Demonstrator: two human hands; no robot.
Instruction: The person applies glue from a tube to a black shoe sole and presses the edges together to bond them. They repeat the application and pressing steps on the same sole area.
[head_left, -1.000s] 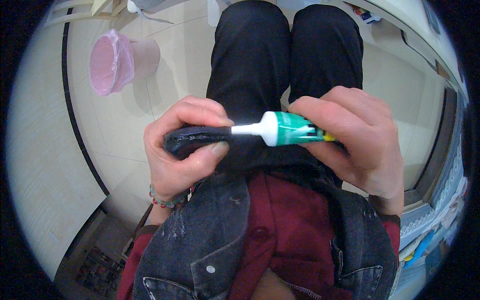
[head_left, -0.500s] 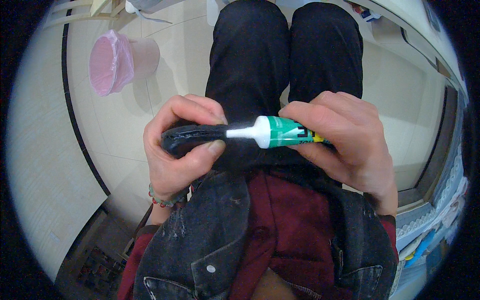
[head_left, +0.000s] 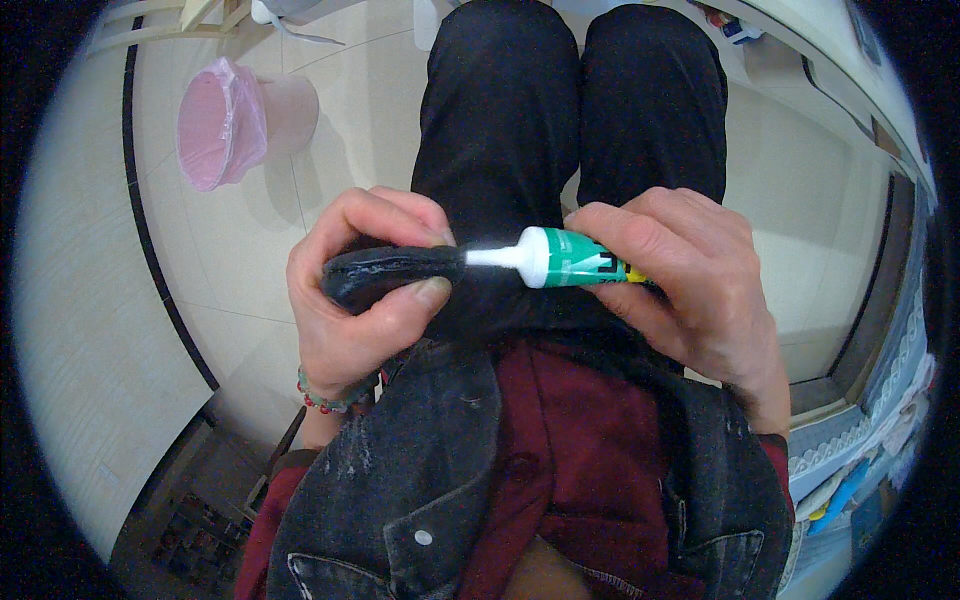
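Above my lap, my left hand (head_left: 345, 295) is closed around a black rounded piece (head_left: 385, 272) with a glossy line along its edge; its kind is unclear. My thumb and forefinger pinch it close to its right end. A green glue tube (head_left: 575, 258) with a white tapered nozzle (head_left: 495, 258) lies sideways in my right hand (head_left: 690, 275), squeezed between thumb and fingers. Its nozzle points left, with the tip at the black piece's right end. My fingers hide the tube's rear part.
My legs in black trousers (head_left: 500, 110) are below the hands. On the tiled floor at the far left stands a pink bin (head_left: 290, 112) with a liner. A white panel (head_left: 100, 330) runs along the left, and a light table edge (head_left: 830, 60) curves along the upper right.
The tube and my right hand have shifted slightly right and up, the tube tilting a little. The nozzle tip now sits at the very end of the black piece. My left hand has stayed put.
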